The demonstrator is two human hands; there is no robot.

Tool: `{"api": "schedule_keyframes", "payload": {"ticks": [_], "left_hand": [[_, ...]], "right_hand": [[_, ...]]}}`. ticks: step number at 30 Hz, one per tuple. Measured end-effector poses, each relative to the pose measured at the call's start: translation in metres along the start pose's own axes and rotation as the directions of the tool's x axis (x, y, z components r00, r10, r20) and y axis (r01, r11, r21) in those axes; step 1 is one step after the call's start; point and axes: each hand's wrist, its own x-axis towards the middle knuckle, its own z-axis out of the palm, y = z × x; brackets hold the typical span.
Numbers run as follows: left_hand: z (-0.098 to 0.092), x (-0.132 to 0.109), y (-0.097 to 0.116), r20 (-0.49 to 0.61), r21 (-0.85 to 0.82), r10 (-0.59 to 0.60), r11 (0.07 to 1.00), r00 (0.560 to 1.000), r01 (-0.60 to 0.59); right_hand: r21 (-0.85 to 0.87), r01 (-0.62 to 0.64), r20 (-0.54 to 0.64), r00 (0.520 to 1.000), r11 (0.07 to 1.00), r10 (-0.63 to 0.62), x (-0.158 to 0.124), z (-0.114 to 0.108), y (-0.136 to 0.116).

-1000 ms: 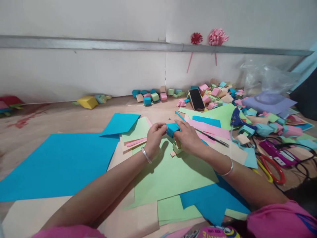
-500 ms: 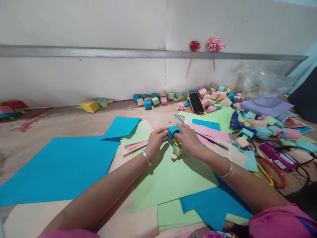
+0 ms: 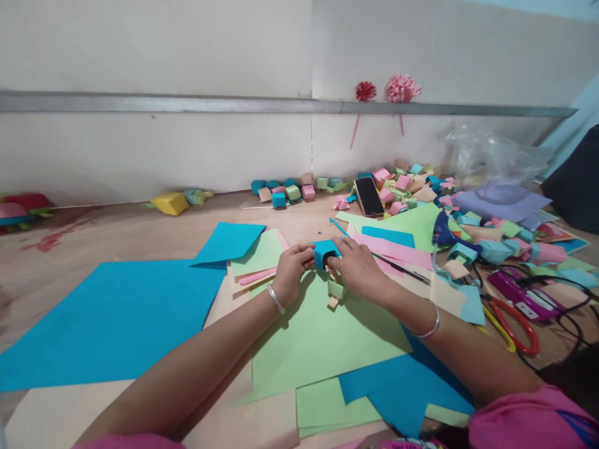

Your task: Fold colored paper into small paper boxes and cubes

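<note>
Head view, clock: read with the blue paper box in the hands as the centre.
Blue paper box [image 3: 322,254]: small, with its dark open end facing the person; it is held above the top part of a pale green sheet [image 3: 322,349] at 6 o'clock.
Left hand [image 3: 294,269]: at 8 o'clock, thumb and fingertips pinching the box's near left edge; a silver bangle [image 3: 276,299] circles the wrist.
Right hand [image 3: 358,265]: at 3 o'clock, gripping the box's right side, forefinger along its top and other digits at the open end.
Green folded piece [image 3: 335,288]: at 5 o'clock, just below the right hand, with a peach tab [image 3: 333,302] at its lower end; whether the fingers hold it or it rests on the sheet is hard to tell.
Paper sheets: a large blue sheet [image 3: 116,318] between 8 and 9 o'clock, a smaller bent blue one [image 3: 229,243] at 9, pink strips [image 3: 397,249] at 3.
Tools: a blue glue gun [image 3: 442,232] at 3 o'clock, a purple power strip [image 3: 524,296] farther out that way, orange-and-yellow scissors handles [image 3: 517,324] between 3 and 4.
Phone [image 3: 369,196]: at 1 o'clock, lying beside a heap of small paper boxes [image 3: 405,183] at 2.
Along the wall: a row of paper boxes [image 3: 279,199] at 11 o'clock, a yellow box [image 3: 170,203] between 9 and 10, a clear plastic bag [image 3: 496,153] at 2.
Paper flowers: one red [image 3: 365,91], one pink [image 3: 404,88], both near 1 o'clock at the metal rail [image 3: 187,103].
</note>
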Motion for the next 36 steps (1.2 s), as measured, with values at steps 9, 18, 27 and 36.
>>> {"api": "schedule_keyframes", "payload": {"ticks": [9,18,27,36], "left_hand": [[-0.0012,0.0009,-0.001,-0.008,-0.003,0.003,1.0,1.0,-0.003],[-0.0018,0.0014,-0.0016,0.013,-0.027,0.003,1.0,1.0,-0.003],[-0.001,-0.0003,-0.0019,0.01,-0.033,0.009,0.999,1.0,-0.008],[-0.0006,-0.0009,-0.0015,0.006,-0.032,0.006,0.999,1.0,-0.006]], "right_hand": [[-0.01,-0.008,0.004,1.0,1.0,0.008,0.0024,0.0061,0.0004],[-0.024,0.01,-0.005,1.0,1.0,-0.01,-0.0012,0.0037,-0.0002],[-0.031,0.02,-0.007,1.0,0.999,-0.02,-0.0017,0.0074,0.0006],[-0.022,0.024,-0.001,1.0,0.999,-0.024,-0.0012,0.0068,-0.0008]]}}
